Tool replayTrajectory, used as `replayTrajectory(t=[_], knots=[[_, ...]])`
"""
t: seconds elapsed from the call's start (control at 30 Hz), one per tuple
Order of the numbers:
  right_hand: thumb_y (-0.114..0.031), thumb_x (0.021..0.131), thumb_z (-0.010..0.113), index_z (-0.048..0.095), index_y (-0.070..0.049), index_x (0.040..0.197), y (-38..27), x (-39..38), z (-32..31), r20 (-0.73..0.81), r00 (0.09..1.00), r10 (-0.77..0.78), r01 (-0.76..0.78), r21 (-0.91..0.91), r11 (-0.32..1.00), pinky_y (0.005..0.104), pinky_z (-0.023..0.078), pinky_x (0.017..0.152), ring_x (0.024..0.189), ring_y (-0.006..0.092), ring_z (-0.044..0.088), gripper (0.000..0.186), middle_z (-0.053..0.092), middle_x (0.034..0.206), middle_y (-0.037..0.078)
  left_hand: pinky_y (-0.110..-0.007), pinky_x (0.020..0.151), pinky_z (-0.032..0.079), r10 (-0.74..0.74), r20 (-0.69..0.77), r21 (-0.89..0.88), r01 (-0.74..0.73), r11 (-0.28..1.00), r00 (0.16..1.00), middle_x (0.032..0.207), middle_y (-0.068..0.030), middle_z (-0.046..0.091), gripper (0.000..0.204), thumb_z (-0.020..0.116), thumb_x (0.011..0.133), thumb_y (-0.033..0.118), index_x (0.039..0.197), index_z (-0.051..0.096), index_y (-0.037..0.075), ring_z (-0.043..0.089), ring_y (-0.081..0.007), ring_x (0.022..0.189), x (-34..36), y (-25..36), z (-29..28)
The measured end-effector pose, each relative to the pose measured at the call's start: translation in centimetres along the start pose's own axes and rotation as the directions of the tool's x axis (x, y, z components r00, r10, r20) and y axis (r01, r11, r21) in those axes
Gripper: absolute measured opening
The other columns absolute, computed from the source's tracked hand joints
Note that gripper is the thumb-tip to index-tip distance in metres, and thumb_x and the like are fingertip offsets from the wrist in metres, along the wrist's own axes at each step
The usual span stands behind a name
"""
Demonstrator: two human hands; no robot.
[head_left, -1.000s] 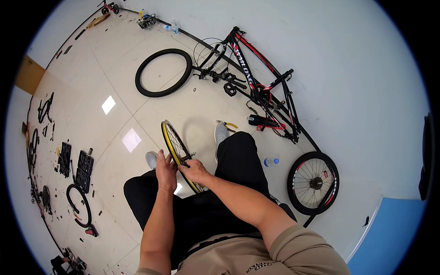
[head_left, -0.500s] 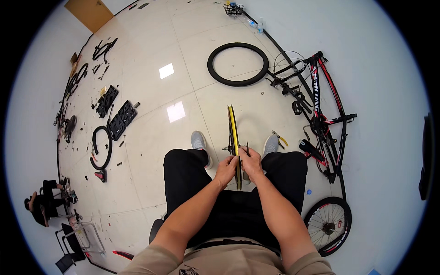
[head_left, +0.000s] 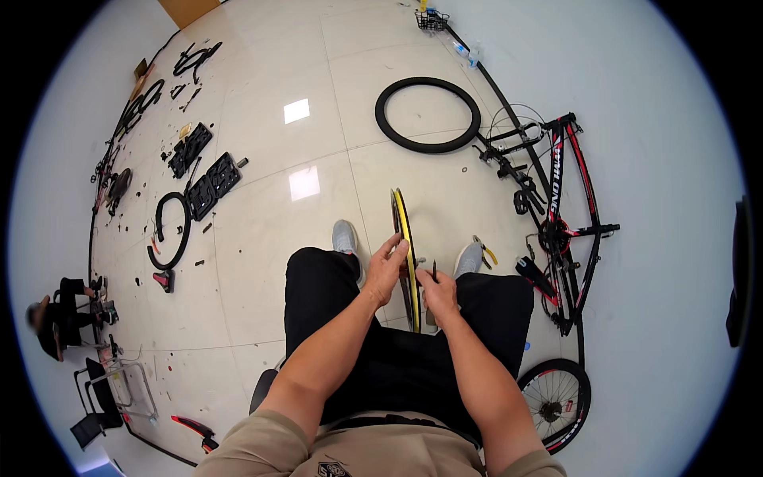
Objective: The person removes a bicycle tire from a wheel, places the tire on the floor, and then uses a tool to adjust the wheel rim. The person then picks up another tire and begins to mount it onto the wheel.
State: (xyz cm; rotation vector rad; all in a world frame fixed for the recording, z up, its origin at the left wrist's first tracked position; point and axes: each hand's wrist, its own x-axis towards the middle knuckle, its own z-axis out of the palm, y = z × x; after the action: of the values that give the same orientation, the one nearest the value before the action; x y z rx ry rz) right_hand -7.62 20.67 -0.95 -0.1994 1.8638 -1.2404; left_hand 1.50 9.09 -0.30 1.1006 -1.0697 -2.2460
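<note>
L hand (head_left: 386,272) gripped the yellow-lined wheel rim (head_left: 404,216), which stood upright betw. the knees, R hand (head_left: 439,296) was closed round a thin dark tool (head_left: 435,269) just right of it, pliers (head_left: 490,254) lay nr R shoe (head_left: 469,259), black tyre (head_left: 427,148) farther off, bike frame (head_left: 557,171) far right.

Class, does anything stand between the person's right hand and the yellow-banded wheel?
Nothing visible does: the right hand is close beside the yellow-banded wheel, with a slim dark object jutting from its grip. The left hand holds the wheel.
</note>
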Motion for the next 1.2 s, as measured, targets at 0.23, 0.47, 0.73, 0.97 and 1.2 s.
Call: replayTrajectory(t=[0.23, 0.47, 0.73, 0.97, 1.2], knots=[[-0.029, 0.092, 0.07, 0.073, 0.001, 0.104, 0.2, 0.3, 0.0, 0.067, 0.98, -0.187, 0.197, -0.22, 0.956, 0.0305, 0.05, 0.073, 0.077, 0.0126, 0.061, 0.032, 0.069, 0.081, 0.005, -0.032, 0.07, 0.052, -0.028, -0.146, -0.138, 0.008, 0.99, 0.989, 0.108, -0.0104, 0.066, 0.061, 0.062, 0.098, 0.029, 0.148, 0.042, -0.001, 0.065, -0.0178, 0.083, -0.8, 0.4, 1.1], [-0.032, 0.095, 0.07, 0.074, 0.0, 0.106, 0.0, 3.8, -0.2, -0.015, 0.991, -0.135, 0.134, -0.023, 0.991, 0.0288, 0.05, 0.072, 0.077, 0.0101, 0.06, 0.034, 0.071, 0.083, 0.003, -0.036, 0.08, 0.053, -0.25, -0.045, 0.572, 0.23, 0.788, 0.967, 0.104, -0.0161, 0.07, 0.061, 0.062, 0.08, 0.011, 0.139, 0.052, 0.001, 0.067, -0.026, 0.094, -4.0, -6.0, -0.7], [-0.034, 0.096, 0.068, 0.071, -0.001, 0.12, 0.6, 3.4, -0.3, -0.031, 0.967, -0.254, 0.254, 0.029, 0.967, 0.0239, 0.046, 0.068, 0.072, 0.0053, 0.052, 0.04, 0.069, 0.09, -0.002, -0.035, 0.079, 0.054, 0.053, 0.047, 0.701, -0.071, 0.709, 0.997, 0.096, -0.0174, 0.072, 0.065, 0.067, 0.091, 0.013, 0.148, 0.039, 0.0, 0.07, -0.0246, 0.088, -1.8, -7.1, -0.3], [-0.048, 0.094, 0.065, 0.066, -0.001, 0.086, 1.3, 2.3, -0.7, -0.014, 1.0, 0.006, -0.007, -0.076, 0.997, 0.0293, 0.036, 0.045, 0.05, 0.0096, 0.045, 0.047, 0.054, 0.065, 0.002, -0.028, 0.072, 0.052, 0.086, -0.115, 0.375, -0.037, 0.926, 0.99, 0.093, -0.0103, 0.072, 0.076, 0.072, 0.091, 0.016, 0.153, 0.032, 0.0, 0.064, -0.0136, 0.08, 0.0, -1.8, 0.1], [-0.037, 0.092, 0.071, 0.069, -0.001, 0.095, -0.2, 0.3, -0.5, 0.108, 0.994, 0.004, 0.007, -0.097, 0.995, 0.0276, 0.034, 0.045, 0.049, 0.0071, 0.043, 0.036, 0.049, 0.061, -0.003, -0.033, 0.087, 0.05, 0.05, -0.167, 0.275, -0.002, 0.961, 0.985, 0.118, -0.0179, 0.064, 0.081, 0.07, 0.091, 0.025, 0.154, 0.028, -0.002, 0.062, -0.0201, 0.1, -1.0, -0.7, 0.6]])
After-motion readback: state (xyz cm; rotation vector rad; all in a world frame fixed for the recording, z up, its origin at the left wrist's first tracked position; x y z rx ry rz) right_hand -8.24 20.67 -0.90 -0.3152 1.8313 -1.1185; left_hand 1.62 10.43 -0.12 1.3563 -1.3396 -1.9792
